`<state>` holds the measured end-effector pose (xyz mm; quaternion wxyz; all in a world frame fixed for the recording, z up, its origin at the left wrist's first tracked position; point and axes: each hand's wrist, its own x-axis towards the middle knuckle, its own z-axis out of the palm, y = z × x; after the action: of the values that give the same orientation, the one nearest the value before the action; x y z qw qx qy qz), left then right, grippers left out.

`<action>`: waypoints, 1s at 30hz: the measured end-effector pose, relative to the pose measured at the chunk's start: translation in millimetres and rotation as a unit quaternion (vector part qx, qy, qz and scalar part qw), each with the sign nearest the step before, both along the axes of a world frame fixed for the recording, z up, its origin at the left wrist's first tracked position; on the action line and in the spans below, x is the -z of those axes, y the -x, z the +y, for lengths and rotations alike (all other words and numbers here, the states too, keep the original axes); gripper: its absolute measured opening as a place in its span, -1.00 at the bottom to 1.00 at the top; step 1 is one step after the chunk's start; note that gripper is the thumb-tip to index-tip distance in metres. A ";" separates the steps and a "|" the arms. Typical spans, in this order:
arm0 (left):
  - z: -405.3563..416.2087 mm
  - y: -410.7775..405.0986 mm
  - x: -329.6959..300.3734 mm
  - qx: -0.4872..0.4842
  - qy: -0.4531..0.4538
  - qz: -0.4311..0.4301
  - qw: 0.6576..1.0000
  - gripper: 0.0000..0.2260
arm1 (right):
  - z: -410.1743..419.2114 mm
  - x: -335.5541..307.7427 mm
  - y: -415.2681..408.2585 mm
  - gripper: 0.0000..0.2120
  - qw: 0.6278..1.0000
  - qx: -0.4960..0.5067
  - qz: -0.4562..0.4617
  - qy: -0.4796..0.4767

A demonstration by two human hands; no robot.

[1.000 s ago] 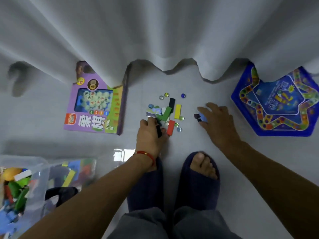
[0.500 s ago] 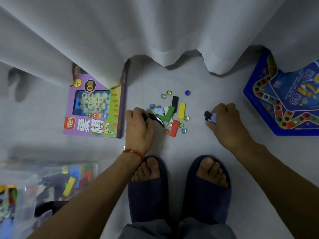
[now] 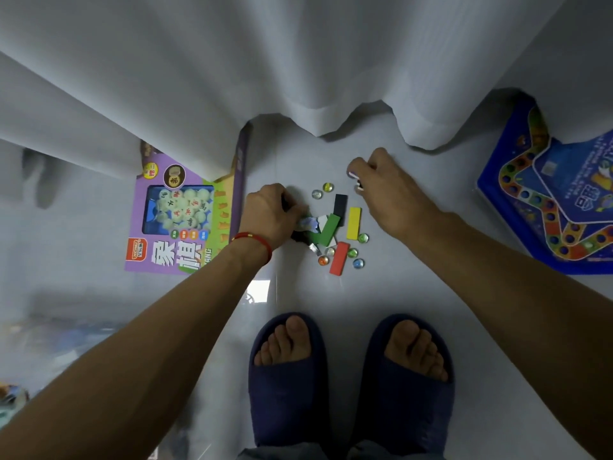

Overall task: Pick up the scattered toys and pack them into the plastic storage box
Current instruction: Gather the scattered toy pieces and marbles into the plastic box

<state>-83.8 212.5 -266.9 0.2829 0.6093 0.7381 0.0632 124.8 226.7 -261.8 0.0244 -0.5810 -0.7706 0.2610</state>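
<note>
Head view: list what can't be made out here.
- Purple game box: upper part hidden under the curtain.
- Blue star-shaped board: cut off by the right edge.
- Pieces in the right hand and left hand: covered by curled fingers.
- Lower-left corner: too blurred to identify.

Head-worn camera looks steeply down, close above floor (image 3: 414, 293) and feet (image 3: 348, 346)

Left hand (image 3: 270, 214) curled over pieces at toy pile (image 3: 335, 230); right hand (image 3: 384, 184) pinching small pieces.
</note>
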 end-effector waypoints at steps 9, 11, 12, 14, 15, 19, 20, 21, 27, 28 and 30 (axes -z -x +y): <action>16.1 -15.1 -7.0 0.075 -0.078 -0.037 0.993 -0.79 | 16.8 -10.4 28.0 -0.59 0.996 -0.087 -0.025 -0.024; 17.0 -15.7 -0.8 0.100 -0.077 -0.042 0.991 -0.75 | 20.6 -8.8 37.5 -0.54 0.993 -0.114 -0.034 -0.011; 17.1 -16.0 1.3 0.109 -0.077 -0.040 0.990 -0.71 | 22.5 -7.5 40.2 -0.52 0.992 -0.118 -0.045 -0.006; 17.7 -17.3 4.3 0.120 -0.084 -0.030 0.989 -0.71 | 24.9 -6.4 44.0 -0.54 0.991 -0.118 -0.061 0.000; 18.9 -18.1 5.9 0.129 -0.091 -0.021 0.987 -0.74 | 25.6 -6.6 45.2 -0.55 0.991 -0.119 -0.062 0.000; 21.4 -21.2 5.2 0.143 -0.081 -0.011 0.986 -0.84 | 29.1 -1.3 37.0 -0.67 0.995 -0.091 -0.042 -0.013; 20.1 -20.7 2.3 0.120 -0.069 -0.021 0.990 -0.84 | 29.6 -0.5 32.5 -0.75 0.999 -0.044 -0.002 -0.006; 17.4 -20.6 -3.4 0.081 -0.055 -0.036 0.995 -0.85 | 28.7 -3.2 27.7 -0.80 0.996 0.032 0.078 0.024; -26.0 -11.2 -89.1 -0.379 0.171 -0.629 0.657 -0.90 | -10.8 -72.7 -5.7 -0.80 0.607 0.337 0.596 0.402; -39.4 -4.4 -104.3 -0.394 0.179 -0.674 0.599 -0.90 | -19.5 -88.2 -8.9 -0.75 0.575 0.336 0.620 0.415; -70.1 10.6 -136.2 -0.389 0.165 -0.731 0.536 -0.88 | -38.5 -122.7 -8.1 -0.70 0.557 0.328 0.630 0.430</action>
<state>-94.3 142.4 -130.6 0.7671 -0.0533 0.4365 0.4672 132.8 188.2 -139.1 0.3345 -0.4228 -0.1112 0.8349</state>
